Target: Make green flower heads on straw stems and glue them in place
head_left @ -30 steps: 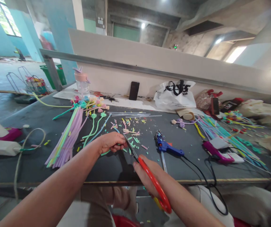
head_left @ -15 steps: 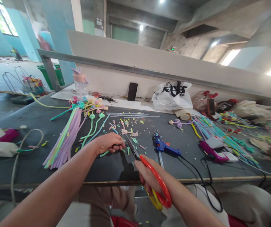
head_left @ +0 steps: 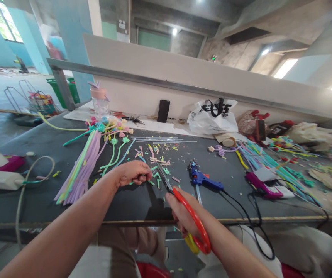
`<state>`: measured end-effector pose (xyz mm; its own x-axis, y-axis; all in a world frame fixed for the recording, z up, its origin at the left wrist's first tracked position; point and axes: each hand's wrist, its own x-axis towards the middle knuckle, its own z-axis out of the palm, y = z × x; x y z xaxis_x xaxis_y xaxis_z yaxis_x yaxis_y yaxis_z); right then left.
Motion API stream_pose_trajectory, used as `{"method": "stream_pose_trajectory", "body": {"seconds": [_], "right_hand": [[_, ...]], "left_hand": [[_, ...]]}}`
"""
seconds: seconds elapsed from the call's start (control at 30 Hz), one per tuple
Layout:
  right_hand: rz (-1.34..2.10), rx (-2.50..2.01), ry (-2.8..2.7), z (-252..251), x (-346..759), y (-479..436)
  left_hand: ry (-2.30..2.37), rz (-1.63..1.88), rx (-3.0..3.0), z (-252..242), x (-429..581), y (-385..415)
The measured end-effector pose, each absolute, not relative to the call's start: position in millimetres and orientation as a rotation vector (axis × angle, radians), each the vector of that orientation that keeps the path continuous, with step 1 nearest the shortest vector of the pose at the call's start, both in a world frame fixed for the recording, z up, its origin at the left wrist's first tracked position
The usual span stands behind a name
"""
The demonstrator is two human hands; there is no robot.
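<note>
My left hand is closed in a pinch above the table, and a short green pipe cleaner end shows by its fingertips; the rest is hidden by the fingers. My right hand grips scissors with red and yellow handles, their blades pointing up and left, close beside the left fingertips. The blades look nearly closed. Around and beyond them lie several short cut pipe cleaner pieces in green, pink and yellow. Left of my left hand lie green stems with knotted tops.
A bundle of purple and yellow pipe cleaners lies left. A blue glue gun with a black cord is at right. Clear glue sticks, a phone, a bottle and a white bag stand or lie farther back.
The left hand has shifted slightly left and up, away from the blades. A green end now shows by its fingertips. The scissors stay in the right hand, and the view has tilted slightly.
</note>
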<state>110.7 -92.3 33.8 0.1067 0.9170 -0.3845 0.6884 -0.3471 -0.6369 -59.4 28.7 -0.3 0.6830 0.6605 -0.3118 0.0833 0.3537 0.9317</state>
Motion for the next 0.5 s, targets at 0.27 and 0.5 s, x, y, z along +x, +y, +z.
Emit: {"method": "stream_pose_trajectory", "body": {"seconds": [0.27,0.5], "right_hand": [[1.253,-2.055,-1.623,36.2,109.0,-96.1],[1.185,-2.054,-1.718,33.7,109.4,-96.5]], "left_hand": [[0.78,0.413,1.178,-0.4,-62.4,28.5],[0.763,0.4,1.195,-1.9,-59.5,26.3]]}}
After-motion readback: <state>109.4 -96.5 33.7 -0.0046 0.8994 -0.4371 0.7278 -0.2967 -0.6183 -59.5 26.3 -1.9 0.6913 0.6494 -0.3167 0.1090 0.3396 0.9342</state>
